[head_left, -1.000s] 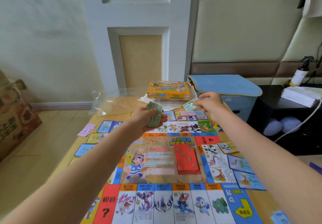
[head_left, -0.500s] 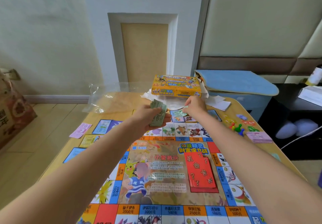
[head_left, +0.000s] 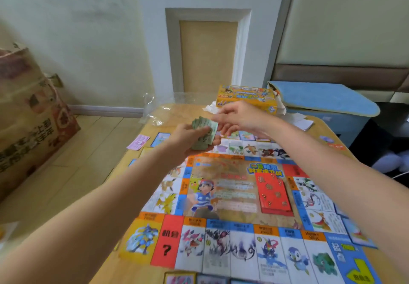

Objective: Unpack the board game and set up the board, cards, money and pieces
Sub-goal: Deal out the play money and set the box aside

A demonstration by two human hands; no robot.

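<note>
Fingers [head_left: 218,142] gripping green money [head_left: 204,133], board [head_left: 241,186] (writing seemingly blurred)

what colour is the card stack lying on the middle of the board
Red card stack with small question marks, on the board; head view.

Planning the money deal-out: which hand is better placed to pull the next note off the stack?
Right hand: its fingers already reach the green notes, while the left hand grips them.
</note>
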